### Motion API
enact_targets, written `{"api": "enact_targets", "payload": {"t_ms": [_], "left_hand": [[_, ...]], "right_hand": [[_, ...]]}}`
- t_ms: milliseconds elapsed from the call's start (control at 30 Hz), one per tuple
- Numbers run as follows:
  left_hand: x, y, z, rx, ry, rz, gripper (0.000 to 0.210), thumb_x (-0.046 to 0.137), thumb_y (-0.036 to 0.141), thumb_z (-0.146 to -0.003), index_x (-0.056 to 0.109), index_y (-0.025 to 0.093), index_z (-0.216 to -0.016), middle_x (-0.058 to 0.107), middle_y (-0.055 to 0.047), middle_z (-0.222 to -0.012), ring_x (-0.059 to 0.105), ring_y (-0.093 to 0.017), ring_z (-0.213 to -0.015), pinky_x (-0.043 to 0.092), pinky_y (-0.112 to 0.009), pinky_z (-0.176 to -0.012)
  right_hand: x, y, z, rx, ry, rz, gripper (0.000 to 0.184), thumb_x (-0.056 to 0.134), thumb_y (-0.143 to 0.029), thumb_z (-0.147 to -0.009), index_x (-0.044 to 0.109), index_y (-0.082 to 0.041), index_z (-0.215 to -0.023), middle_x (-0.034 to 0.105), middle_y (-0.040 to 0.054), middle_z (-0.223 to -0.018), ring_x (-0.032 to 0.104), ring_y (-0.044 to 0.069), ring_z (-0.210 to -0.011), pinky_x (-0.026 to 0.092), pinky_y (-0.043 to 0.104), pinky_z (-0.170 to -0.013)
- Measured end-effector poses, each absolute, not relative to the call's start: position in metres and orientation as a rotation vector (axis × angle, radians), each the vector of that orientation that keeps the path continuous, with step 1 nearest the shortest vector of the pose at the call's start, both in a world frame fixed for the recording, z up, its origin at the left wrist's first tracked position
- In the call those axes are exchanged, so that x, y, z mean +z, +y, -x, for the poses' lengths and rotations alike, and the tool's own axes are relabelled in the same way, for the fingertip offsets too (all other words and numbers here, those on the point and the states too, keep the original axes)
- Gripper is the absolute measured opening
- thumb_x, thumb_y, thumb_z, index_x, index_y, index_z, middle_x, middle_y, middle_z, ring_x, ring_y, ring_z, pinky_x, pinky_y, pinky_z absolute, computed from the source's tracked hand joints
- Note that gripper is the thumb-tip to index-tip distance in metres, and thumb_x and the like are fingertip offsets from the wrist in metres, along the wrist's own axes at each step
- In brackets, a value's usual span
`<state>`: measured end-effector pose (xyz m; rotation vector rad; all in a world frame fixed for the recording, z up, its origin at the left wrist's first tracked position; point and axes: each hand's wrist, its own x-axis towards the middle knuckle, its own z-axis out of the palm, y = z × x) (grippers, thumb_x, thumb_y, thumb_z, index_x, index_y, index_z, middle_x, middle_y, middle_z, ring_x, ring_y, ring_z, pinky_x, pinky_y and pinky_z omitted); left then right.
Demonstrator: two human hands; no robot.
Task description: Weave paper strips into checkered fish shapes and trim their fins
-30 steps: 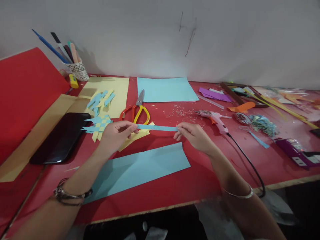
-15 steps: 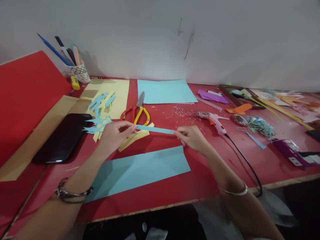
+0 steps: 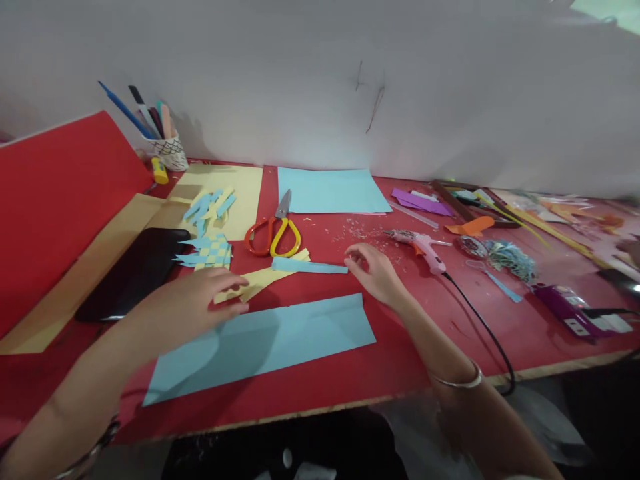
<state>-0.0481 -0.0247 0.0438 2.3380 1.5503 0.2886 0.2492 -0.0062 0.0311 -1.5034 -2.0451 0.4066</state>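
Note:
A narrow blue paper strip [image 3: 313, 267] lies across pale yellow paper strips [image 3: 265, 279] and the red tabletop. My right hand [image 3: 374, 272] is by the strip's right end, its fingers curved and apart, holding nothing. Over the left part of a wide blue paper piece [image 3: 300, 340] hovers my left hand [image 3: 200, 303], thumb and fingers spread. Just behind the strip are scissors [image 3: 277, 233] with one red and one yellow handle. A woven blue and yellow paper piece [image 3: 213, 252] sits beyond my left hand, partly covered by it.
A black phone [image 3: 133, 275] lies at the left beside a red board [image 3: 65, 207]. At the right are a pink glue gun [image 3: 420, 247] with a black cord and a purple power strip [image 3: 563, 310]. Blue sheets [image 3: 335, 190] and a pen cup [image 3: 171, 153] stand along the wall.
Both hands have let go of the narrow blue strip, which now rests on the table. My left hand has drawn back toward me and left; the view has shifted slightly.

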Motion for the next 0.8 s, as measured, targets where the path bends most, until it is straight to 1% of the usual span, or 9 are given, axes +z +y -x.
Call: {"api": "enact_targets", "payload": {"t_ms": [67, 133, 200, 267, 400, 533, 633, 733, 800], "left_hand": [[0.039, -0.037, 0.052, 0.235, 1.401, -2.408, 0.036, 0.052, 0.048, -0.072, 0.062, 0.025, -0.098, 0.064, -0.004, -0.102, 0.059, -0.022, -0.094, 0.045, -0.027, -0.075], [0.037, -0.049, 0.049, 0.188, 1.339, -2.461, 0.028, 0.05, 0.037, -0.076, 0.06, 0.023, -0.099, 0.065, -0.004, -0.099, 0.059, -0.02, -0.09, 0.045, -0.027, -0.076], [0.038, -0.059, 0.041, 0.113, 1.338, -2.553, 0.022, 0.046, 0.024, -0.079, 0.061, 0.02, -0.094, 0.065, -0.005, -0.091, 0.06, -0.02, -0.085, 0.045, -0.029, -0.073], [0.04, -0.066, 0.031, 0.006, 1.304, -2.699, 0.022, 0.041, 0.014, -0.08, 0.062, 0.019, -0.085, 0.065, -0.005, -0.082, 0.06, -0.019, -0.077, 0.044, -0.029, -0.068], [0.038, -0.075, 0.015, -0.102, 1.193, -2.994, 0.027, 0.04, -0.001, -0.074, 0.06, 0.018, -0.074, 0.061, -0.003, -0.069, 0.056, -0.018, -0.063, 0.038, -0.028, -0.055], [0.032, -0.08, 0.005, 0.093, 1.107, -3.183, 0.029, 0.037, -0.003, -0.074, 0.056, 0.019, -0.075, 0.059, -0.004, -0.066, 0.055, -0.019, -0.063, 0.037, -0.029, -0.055], [0.03, -0.081, 0.001, 0.181, 1.071, -3.213, 0.029, 0.035, -0.002, -0.075, 0.056, 0.018, -0.075, 0.059, -0.004, -0.065, 0.056, -0.019, -0.06, 0.037, -0.03, -0.055], [0.031, -0.082, 0.001, 0.196, 1.112, -3.112, 0.028, 0.037, 0.001, -0.077, 0.056, 0.018, -0.088, 0.063, -0.005, -0.075, 0.059, -0.019, -0.065, 0.038, -0.03, -0.056], [0.032, -0.082, 0.001, 0.223, 1.151, -2.952, 0.024, 0.043, 0.013, -0.079, 0.053, 0.017, -0.101, 0.065, -0.007, -0.086, 0.061, -0.02, -0.074, 0.04, -0.03, -0.062]], "right_hand": [[0.034, -0.01, -0.242, 0.363, -2.163, 1.387, 0.013, 0.046, -0.026, -0.08, 0.052, -0.015, -0.085, 0.058, 0.0072, -0.082, 0.054, 0.015, -0.076, 0.041, 0.027, -0.07], [0.039, -0.016, -0.231, 0.344, -2.36, 1.267, 0.019, 0.051, -0.028, -0.078, 0.054, -0.013, -0.089, 0.059, 0.0095, -0.086, 0.054, 0.017, -0.08, 0.041, 0.03, -0.074], [0.043, -0.024, -0.219, 0.3, -2.587, 1.161, 0.024, 0.056, -0.03, -0.076, 0.056, -0.013, -0.093, 0.059, 0.0108, -0.091, 0.053, 0.021, -0.086, 0.039, 0.034, -0.078], [0.045, -0.033, -0.207, 0.297, -2.751, 1.093, 0.021, 0.057, -0.025, -0.077, 0.057, -0.013, -0.094, 0.06, 0.01, -0.091, 0.053, 0.021, -0.087, 0.038, 0.034, -0.078], [0.049, -0.052, -0.192, 0.561, -2.752, 1.072, 0.02, 0.049, -0.028, -0.083, 0.059, -0.014, -0.092, 0.061, 0.0079, -0.091, 0.053, 0.017, -0.085, 0.039, 0.028, -0.074], [0.053, -0.062, -0.187, 0.673, -2.683, 1.19, 0.029, 0.035, -0.027, -0.089, 0.06, -0.014, -0.082, 0.061, 0.0058, -0.082, 0.053, 0.014, -0.077, 0.037, 0.025, -0.068], [0.051, -0.064, -0.186, 0.635, -2.722, 1.217, 0.024, 0.039, -0.024, -0.087, 0.059, -0.014, -0.08, 0.061, 0.0044, -0.078, 0.052, 0.013, -0.072, 0.034, 0.025, -0.065], [0.047, -0.064, -0.186, 0.68, -2.755, 1.198, 0.017, 0.043, -0.02, -0.085, 0.057, -0.015, -0.078, 0.061, 0.0014, -0.073, 0.051, 0.011, -0.066, 0.032, 0.024, -0.063], [0.046, -0.065, -0.184, 0.638, -2.765, 1.234, 0.017, 0.043, -0.017, -0.084, 0.055, -0.015, -0.073, 0.06, 0.0012, -0.069, 0.05, 0.01, -0.062, 0.031, 0.024, -0.062]]}}
